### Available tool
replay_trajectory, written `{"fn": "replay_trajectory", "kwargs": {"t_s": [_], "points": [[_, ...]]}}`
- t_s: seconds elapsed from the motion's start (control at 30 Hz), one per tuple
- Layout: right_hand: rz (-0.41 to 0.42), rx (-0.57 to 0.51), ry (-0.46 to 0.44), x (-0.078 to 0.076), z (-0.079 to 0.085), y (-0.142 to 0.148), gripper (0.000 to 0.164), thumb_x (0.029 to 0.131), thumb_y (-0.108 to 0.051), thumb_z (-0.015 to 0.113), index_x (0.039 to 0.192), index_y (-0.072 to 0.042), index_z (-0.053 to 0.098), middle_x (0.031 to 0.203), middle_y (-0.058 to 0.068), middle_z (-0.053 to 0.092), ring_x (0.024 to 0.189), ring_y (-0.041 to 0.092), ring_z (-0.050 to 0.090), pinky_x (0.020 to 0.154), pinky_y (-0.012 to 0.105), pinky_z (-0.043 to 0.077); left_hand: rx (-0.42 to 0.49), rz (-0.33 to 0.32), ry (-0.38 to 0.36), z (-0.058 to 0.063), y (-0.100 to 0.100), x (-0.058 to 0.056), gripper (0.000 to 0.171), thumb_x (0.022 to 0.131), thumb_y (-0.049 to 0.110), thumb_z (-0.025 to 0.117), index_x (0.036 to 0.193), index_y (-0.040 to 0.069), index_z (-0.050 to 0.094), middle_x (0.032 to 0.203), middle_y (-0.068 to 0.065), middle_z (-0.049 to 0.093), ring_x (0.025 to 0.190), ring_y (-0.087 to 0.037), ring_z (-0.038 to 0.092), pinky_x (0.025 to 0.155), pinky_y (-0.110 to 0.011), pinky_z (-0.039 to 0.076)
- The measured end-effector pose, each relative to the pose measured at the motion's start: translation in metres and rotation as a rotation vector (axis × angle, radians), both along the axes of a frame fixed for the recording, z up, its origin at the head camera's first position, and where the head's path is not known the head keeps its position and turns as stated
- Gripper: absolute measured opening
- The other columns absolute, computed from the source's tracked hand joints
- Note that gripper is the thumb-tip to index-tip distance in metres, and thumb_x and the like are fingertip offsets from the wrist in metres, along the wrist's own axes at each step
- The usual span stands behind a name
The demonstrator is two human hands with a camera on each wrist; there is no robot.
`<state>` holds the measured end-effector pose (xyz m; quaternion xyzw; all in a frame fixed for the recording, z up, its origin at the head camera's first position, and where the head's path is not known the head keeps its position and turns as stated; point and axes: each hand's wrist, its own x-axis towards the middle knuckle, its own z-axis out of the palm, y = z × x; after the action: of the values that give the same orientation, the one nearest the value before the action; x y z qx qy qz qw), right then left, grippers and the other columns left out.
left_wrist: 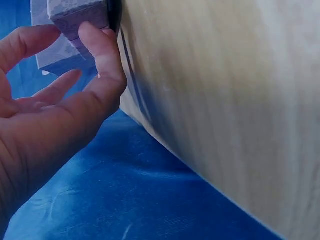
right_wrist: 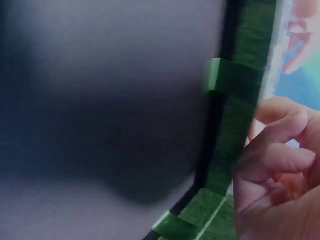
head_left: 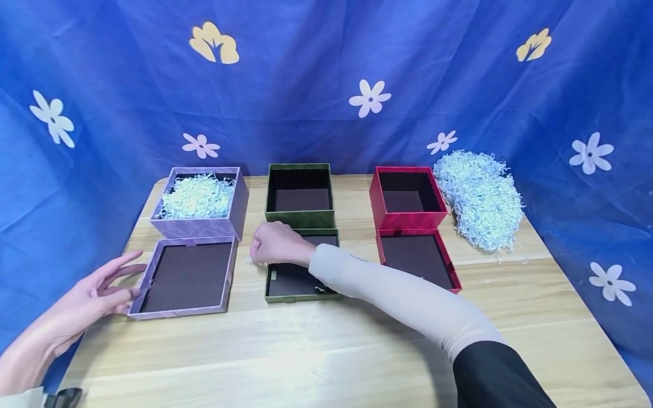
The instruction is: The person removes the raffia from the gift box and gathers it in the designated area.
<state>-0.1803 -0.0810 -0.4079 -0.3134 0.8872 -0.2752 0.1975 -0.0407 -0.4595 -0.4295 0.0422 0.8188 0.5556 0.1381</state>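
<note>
My right hand, fingers curled, is low over the table between the purple lid and the green lid. It pinches a small pale bit that looks like shredded paper; most of it is hidden. The right wrist view shows the curled fingers beside the green lid's rim. At the left edge of the purple lid is my left hand, fingers loosely bent and spread, thumb against the lid's corner. Behind that lid stands the purple box, holding pale blue shredded paper.
The green box stands behind its lid, bare inside. To the right are the red box and red lid. A heap of pale blue shredded paper lies at the table's right back. A blue flowered cloth hangs behind.
</note>
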Motion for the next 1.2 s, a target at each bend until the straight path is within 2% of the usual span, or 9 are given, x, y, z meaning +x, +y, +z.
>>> {"fn": "replay_trajectory", "kwargs": {"t_s": [0.13,0.3,0.43,0.53,0.6,0.63,0.87,1.03,1.2], "points": [[-0.029,-0.099,-0.102,-0.002,0.015,0.007,0.020,0.097,-0.013,0.076,0.077,-0.014,0.081,0.071,-0.016,0.067,0.061,0.002,0.058,0.062,0.020,0.048,0.041,0.034,0.000,0.004,0.003,-0.002,0.074,0.111,-0.008,0.051,0.166,0.041,0.038,0.137,0.034,0.055,0.109,0.004,0.067,0.073,-0.029,0.061],[-0.091,-0.281,-0.202,-0.005,0.034,0.004,0.007,0.098,-0.012,0.081,0.093,-0.012,0.086,0.081,-0.009,0.076,0.061,0.005,0.063,0.062,0.020,0.050,0.153,0.067,0.035,0.012,0.007,-0.005,0.066,0.111,-0.010,0.049,0.156,0.038,0.047,0.136,0.027,0.060,0.110,0.004,0.067,0.078,-0.024,0.061],[-0.181,-0.441,-0.244,-0.009,0.044,-0.006,0.005,0.098,-0.011,0.080,0.096,-0.012,0.085,0.085,-0.008,0.076,0.066,0.010,0.066,0.059,0.021,0.046,0.067,0.082,0.101,0.025,0.012,-0.012,0.060,0.112,-0.006,0.053,0.156,0.035,0.047,0.137,0.025,0.058,0.113,0.007,0.066,0.083,-0.019,0.059],[-0.232,-0.513,-0.213,-0.014,0.047,-0.017,0.006,0.099,-0.012,0.078,0.099,-0.012,0.084,0.085,-0.007,0.076,0.071,0.012,0.068,0.058,0.021,0.044,-0.036,0.114,0.140,0.036,0.019,-0.020,0.058,0.112,-0.001,0.058,0.155,0.035,0.048,0.136,0.026,0.058,0.113,0.010,0.063,0.084,-0.015,0.056],[-0.261,-0.533,-0.179,-0.019,0.048,-0.027,0.007,0.100,-0.013,0.077,0.100,-0.013,0.084,0.084,-0.007,0.076,0.074,0.011,0.069,0.061,0.020,0.047,-0.056,0.144,0.155,0.044,0.025,-0.027,0.056,0.111,0.000,0.061,0.152,0.036,0.050,0.135,0.026,0.059,0.112,0.010,0.063,0.084,-0.013,0.055],[-0.277,-0.540,-0.163,-0.021,0.048,-0.031,0.008,0.100,-0.012,0.076,0.100,-0.014,0.084,0.085,-0.007,0.076,0.075,0.012,0.070,0.064,0.020,0.049,-0.035,0.153,0.161,0.047,0.028,-0.031,0.056,0.110,-0.001,0.061,0.151,0.035,0.052,0.135,0.024,0.061,0.112,0.009,0.064,0.085,-0.012,0.054],[-0.403,-0.545,-0.108,-0.036,0.048,-0.059,0.010,0.099,-0.013,0.075,0.101,-0.017,0.084,0.084,-0.012,0.075,0.075,0.006,0.070,0.070,0.018,0.053,-0.017,0.165,0.196,0.064,0.043,-0.060,0.053,0.109,-0.001,0.064,0.148,0.035,0.057,0.135,0.021,0.060,0.111,0.009,0.064,0.085,-0.011,0.054],[-0.391,-0.507,-0.052,-0.044,0.045,-0.068,0.013,0.101,-0.016,0.075,0.109,-0.017,0.085,0.096,-0.014,0.076,0.081,-0.001,0.065,0.075,0.016,0.050,0.011,0.179,0.183,0.067,0.045,-0.078,0.050,0.109,0.001,0.065,0.147,0.032,0.059,0.138,0.019,0.058,0.114,0.008,0.063,0.085,-0.012,0.055],[-0.384,-0.453,0.002,-0.045,0.042,-0.070,0.019,0.102,-0.021,0.075,0.119,-0.019,0.082,0.108,-0.016,0.073,0.094,0.000,0.062,0.080,0.019,0.048,-0.036,0.179,0.152,0.066,0.040,-0.090,0.047,0.110,0.007,0.065,0.149,0.032,0.055,0.144,0.016,0.052,0.116,0.009,0.059,0.087,-0.012,0.054]]}}
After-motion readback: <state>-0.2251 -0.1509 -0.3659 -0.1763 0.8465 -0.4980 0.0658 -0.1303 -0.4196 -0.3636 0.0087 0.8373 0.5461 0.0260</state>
